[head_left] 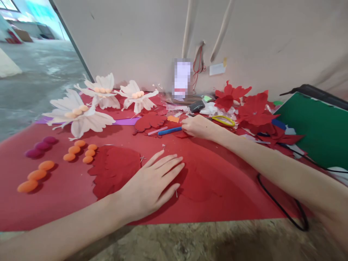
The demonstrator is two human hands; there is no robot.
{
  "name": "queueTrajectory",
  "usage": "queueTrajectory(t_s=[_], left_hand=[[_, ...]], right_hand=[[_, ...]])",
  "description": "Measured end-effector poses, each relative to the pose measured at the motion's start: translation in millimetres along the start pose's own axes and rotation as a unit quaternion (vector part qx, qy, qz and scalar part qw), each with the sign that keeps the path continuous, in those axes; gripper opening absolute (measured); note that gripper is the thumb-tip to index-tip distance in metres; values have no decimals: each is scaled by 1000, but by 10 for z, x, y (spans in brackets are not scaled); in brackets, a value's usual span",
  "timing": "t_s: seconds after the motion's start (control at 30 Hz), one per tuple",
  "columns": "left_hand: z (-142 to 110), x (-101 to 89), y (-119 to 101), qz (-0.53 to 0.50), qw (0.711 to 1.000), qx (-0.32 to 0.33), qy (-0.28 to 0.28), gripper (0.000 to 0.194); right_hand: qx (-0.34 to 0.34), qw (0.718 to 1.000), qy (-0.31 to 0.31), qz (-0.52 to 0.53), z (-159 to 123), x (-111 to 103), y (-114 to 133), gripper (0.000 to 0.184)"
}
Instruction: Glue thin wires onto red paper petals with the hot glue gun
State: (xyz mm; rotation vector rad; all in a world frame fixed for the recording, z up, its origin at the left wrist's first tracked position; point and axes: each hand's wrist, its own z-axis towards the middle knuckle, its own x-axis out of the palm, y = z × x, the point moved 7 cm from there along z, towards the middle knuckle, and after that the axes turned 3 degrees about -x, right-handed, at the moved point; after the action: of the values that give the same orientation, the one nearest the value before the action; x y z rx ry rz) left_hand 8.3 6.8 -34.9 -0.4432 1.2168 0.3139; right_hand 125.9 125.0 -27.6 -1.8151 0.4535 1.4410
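Note:
My left hand (152,185) lies flat with fingers stretched out on a thin red cloth piece (199,181), which blends into the red table cover. Beside its wrist is a stack of scalloped red petal pieces (116,166). A small pin (176,193) shows by the left thumb, and thin pale wires (143,158) lie near its back. Farther forward, my right hand (197,127) is closed, its fingertips at the right end of a blue pen (170,131). The fingertips themselves are partly hidden. A red scalloped petal (149,122) lies behind the pen.
White cloth flowers (78,114) stand at back left. Orange oval beads (37,175) and purple ones (42,146) lie at left. Yellow-handled scissors (223,120), red flowers (255,108), a green board (318,127) and a black cord (285,206) are at right. A lit phone (182,78) leans on the wall.

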Motion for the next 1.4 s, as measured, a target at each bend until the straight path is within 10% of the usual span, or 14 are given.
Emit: queueTrajectory(t_s=[0.2, 0.8, 1.03, 1.4], left_hand=[[-45, 223, 14, -19, 990, -16, 137, 61], [-44, 71, -77, 157, 987, -4, 24, 73], [-104, -36, -387, 32, 998, 43, 14, 55], [-206, 53, -530, -58, 976, 82, 192, 56]], right_hand=[[-27, 998, 13, -46, 54, -4, 37, 27], [36, 996, -83, -14, -56, -478, 259, 27], [52, 959, -210, 184, -581, -505, 460, 14], [-37, 947, -235, 214, -949, -215, 689, 19]])
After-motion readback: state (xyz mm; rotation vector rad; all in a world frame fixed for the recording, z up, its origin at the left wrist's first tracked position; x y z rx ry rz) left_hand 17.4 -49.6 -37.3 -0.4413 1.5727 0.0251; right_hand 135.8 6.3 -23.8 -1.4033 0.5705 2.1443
